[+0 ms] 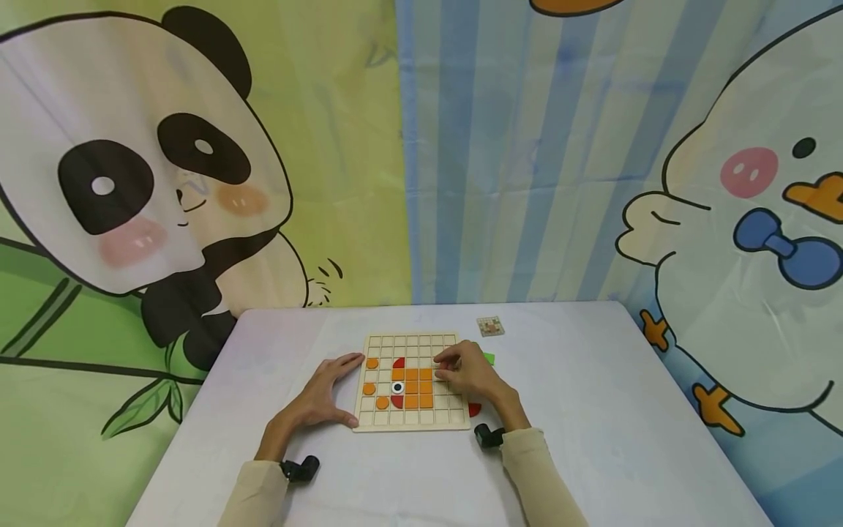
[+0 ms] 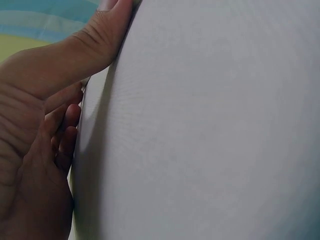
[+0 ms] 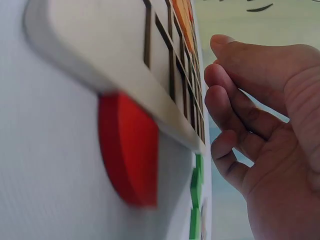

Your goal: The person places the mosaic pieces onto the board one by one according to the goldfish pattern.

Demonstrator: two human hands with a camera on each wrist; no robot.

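Observation:
A wooden grid board (image 1: 411, 421) lies on the white table. Orange squares (image 1: 419, 388), red quarter-round pieces (image 1: 398, 363), orange discs (image 1: 372, 363) and an eye tile (image 1: 398, 388) sit on its grid. At the board's left edge, my left hand (image 1: 323, 391) has thumb and fingers spread, touching the rim. Over the grid, just right of the orange squares, is my right hand (image 1: 470, 372). Its thumb and fingers (image 3: 217, 92) are bent, with a gap between the tips and no piece visible there. In the left wrist view, the left thumb (image 2: 92, 42) shows beside the white tabletop.
A red piece (image 3: 132, 150) lies by the board's right edge, partly beneath it in the right wrist view. Green pieces (image 3: 196, 187) lie farther along that edge. Behind the board is a small patterned card (image 1: 490, 326). Cartoon curtains (image 1: 342, 183) hang behind the table (image 1: 593, 410).

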